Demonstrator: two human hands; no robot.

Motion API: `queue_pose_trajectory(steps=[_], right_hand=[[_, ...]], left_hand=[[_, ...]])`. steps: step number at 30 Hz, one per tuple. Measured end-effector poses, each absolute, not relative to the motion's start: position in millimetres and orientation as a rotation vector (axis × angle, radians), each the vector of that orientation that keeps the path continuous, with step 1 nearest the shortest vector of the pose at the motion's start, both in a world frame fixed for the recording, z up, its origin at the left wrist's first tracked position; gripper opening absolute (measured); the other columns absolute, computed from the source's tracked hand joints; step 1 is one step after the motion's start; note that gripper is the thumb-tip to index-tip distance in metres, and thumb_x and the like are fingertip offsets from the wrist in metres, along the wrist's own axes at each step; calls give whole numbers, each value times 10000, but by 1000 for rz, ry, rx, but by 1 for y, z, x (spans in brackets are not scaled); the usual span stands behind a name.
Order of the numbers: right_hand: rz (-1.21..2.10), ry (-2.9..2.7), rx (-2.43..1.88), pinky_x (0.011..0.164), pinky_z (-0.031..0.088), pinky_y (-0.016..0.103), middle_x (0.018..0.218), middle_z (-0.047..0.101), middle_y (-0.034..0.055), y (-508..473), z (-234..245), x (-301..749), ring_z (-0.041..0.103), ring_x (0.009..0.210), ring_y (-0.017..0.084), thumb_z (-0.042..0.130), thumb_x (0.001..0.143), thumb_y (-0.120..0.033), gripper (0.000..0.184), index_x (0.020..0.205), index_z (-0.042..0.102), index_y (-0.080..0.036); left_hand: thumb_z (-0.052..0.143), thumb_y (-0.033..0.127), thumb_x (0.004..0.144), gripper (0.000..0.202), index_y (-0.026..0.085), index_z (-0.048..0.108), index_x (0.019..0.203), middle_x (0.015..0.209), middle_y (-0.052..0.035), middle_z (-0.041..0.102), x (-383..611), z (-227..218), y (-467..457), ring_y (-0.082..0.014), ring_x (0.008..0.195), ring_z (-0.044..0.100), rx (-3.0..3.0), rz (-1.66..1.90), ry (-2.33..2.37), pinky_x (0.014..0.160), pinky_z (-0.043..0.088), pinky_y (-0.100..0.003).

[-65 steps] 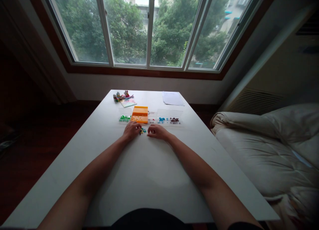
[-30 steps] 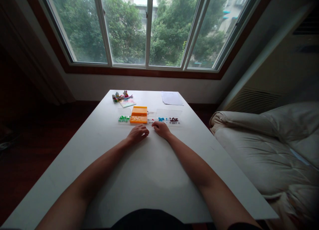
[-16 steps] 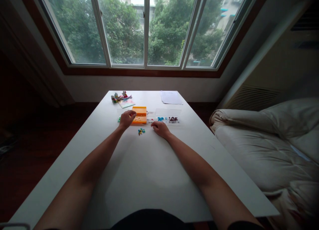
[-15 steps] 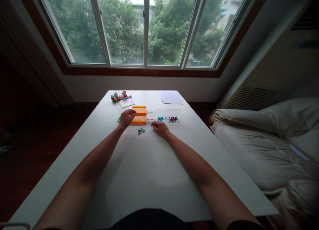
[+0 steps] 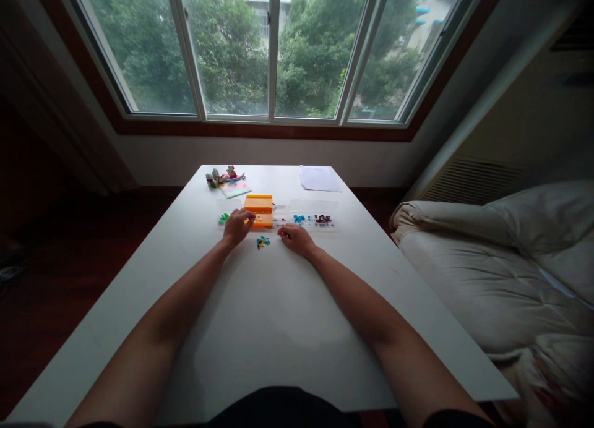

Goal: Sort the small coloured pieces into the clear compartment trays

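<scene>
My left hand (image 5: 238, 226) hovers at the left side of an open orange box (image 5: 258, 203), its fingertips drawn together over small pale pieces in the near half. Anything between those fingertips is too small to make out. On the white table (image 5: 288, 316), my right hand (image 5: 296, 238) rests with curled fingers, just right of the box's front; what they hold, if anything, is hidden. A small pile of yellow, green and blue pieces (image 5: 262, 242) lies between the hands. Green pieces (image 5: 224, 218) sit in a clear case beside my left hand.
Right of the orange box, clear cases with raised lids hold blue pieces (image 5: 299, 219) and dark brown pieces (image 5: 322, 219). Paper sheets (image 5: 319, 178) lie at the far right. Small colourful figures (image 5: 223, 177) and a pastel card (image 5: 236, 188) are at the far left.
My left hand has come down and slightly toward me at the box, uncovering the green pieces. My right hand has shifted slightly left.
</scene>
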State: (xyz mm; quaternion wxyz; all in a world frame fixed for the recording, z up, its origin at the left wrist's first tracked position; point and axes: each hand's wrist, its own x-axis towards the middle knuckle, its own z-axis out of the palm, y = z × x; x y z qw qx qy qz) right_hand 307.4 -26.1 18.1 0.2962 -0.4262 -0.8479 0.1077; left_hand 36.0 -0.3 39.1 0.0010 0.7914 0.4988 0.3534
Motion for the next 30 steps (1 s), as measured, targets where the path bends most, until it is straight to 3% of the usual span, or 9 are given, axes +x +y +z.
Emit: queue_pose_trajectory(steps=[7, 13, 18, 30], right_hand=[[321, -2344, -963, 769, 422, 238, 872, 660, 25, -32, 19, 292, 557, 769, 144, 640, 866, -152, 140, 946, 736, -217], [328, -2171, -1108, 743, 422, 242, 839, 686, 20, -25, 16, 304, 576, 754, 153, 598, 868, -133, 158, 903, 732, -208], [351, -2109, -1164, 729, 429, 241, 840, 701, 16, -20, 14, 311, 586, 742, 153, 601, 864, -154, 152, 903, 736, -212], [331, -2138, -1153, 727, 431, 242, 864, 706, 24, -22, 14, 309, 596, 766, 156, 592, 859, -154, 170, 908, 743, -214]], left_hand=[[558, 239, 922, 176, 220, 733, 910, 896, -52, 694, 48, 34, -25, -204, 857, 598, 2595, 885, 1334, 810, 468, -333], [619, 277, 907, 155, 249, 753, 978, 991, -75, 690, 68, 38, -41, -256, 1010, 568, 2705, 769, 1264, 852, 475, -373], [649, 311, 889, 164, 256, 751, 1006, 1047, -83, 679, 75, 37, -45, -273, 1032, 551, 2760, 642, 1251, 873, 475, -407], [633, 254, 872, 158, 257, 759, 968, 1040, -93, 659, 73, 35, -43, -276, 1035, 544, 2759, 653, 1233, 870, 479, -410]])
